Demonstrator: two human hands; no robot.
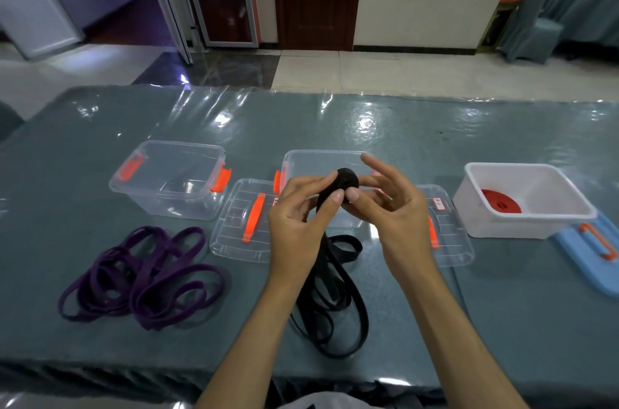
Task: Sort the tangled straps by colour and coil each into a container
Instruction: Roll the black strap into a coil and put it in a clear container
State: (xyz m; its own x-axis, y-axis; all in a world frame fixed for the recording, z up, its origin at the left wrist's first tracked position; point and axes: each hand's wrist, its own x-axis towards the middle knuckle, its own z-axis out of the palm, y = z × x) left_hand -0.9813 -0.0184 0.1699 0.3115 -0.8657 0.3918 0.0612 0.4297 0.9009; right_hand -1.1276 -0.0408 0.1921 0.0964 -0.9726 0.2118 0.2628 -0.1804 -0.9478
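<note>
Purple strap [144, 278] heaped loose at far left, well clear of both hands, untouched. Left clear container [170, 179] behind it, nothing inside. Centre: left hand [301, 211] pinching the black strap [335, 291] just under the small black coil [346, 179], right hand [388, 204] pinching the coil itself, other fingers fanned out. Coil up off the table, in front of the middle container [321, 160], tail trailing down to the near edge. Best bet: feed flat, keep tension, no twists. Red coil [501, 204] already sitting in the white tub [522, 227] at right.
</note>
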